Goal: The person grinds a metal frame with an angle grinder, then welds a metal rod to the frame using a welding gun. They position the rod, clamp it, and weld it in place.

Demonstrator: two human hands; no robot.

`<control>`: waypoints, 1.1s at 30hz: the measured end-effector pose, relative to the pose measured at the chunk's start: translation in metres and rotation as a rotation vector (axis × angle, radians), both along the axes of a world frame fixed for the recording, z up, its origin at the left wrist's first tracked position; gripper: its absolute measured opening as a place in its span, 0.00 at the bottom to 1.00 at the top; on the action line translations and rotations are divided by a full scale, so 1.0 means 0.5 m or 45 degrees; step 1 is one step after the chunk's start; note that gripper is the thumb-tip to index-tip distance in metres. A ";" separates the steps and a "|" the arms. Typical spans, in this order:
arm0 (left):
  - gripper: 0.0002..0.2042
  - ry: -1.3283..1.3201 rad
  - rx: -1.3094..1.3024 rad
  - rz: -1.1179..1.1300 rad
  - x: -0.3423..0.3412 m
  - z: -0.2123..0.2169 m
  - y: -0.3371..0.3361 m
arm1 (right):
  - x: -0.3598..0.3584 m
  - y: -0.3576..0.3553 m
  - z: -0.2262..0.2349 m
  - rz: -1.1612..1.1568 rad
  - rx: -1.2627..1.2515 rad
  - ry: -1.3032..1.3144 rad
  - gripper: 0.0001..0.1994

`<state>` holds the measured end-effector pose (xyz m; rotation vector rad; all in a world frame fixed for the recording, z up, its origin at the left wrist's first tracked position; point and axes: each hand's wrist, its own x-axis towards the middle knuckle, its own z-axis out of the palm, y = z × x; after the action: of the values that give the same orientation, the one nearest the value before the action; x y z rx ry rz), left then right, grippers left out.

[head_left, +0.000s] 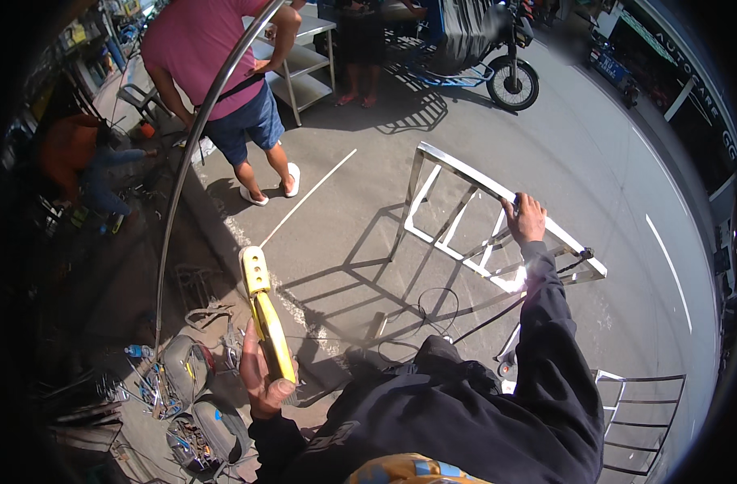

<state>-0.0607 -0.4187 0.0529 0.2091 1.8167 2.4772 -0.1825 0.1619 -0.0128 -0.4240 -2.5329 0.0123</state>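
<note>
Two things are in hand: a stainless steel frame (497,234) standing on the pavement (626,185), and a yellow level (265,319). The right hand (527,219) is wrapped closed over the frame's upper rail, steadying it. That frame looks rigid, fairly heavy, smooth and slippery, best gripped on a rail near a welded joint. The left hand (259,375) is closed around the level's lower end; it seems light and stiff. A black cable (481,319) trails beneath. Toolboxes (199,403) lie at left, a curved steel pipe (192,153) rises nearby, and a person in a pink shirt (203,48) stands beyond.
</note>
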 end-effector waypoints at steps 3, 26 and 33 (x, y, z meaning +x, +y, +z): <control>0.59 -0.060 -0.063 0.010 0.001 0.010 0.017 | -0.015 0.016 -0.008 -0.056 0.022 0.092 0.22; 0.53 0.100 -0.148 0.179 0.027 -0.028 0.062 | -0.100 0.123 -0.055 -0.167 0.242 0.194 0.22; 0.53 0.085 -0.183 0.173 0.020 -0.055 0.071 | -0.133 0.172 -0.021 -0.227 0.236 0.099 0.24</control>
<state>-0.0506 -0.3832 0.0252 0.1680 2.0928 2.4386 -0.2492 0.2482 -0.0236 -0.5609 -2.3855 -0.2657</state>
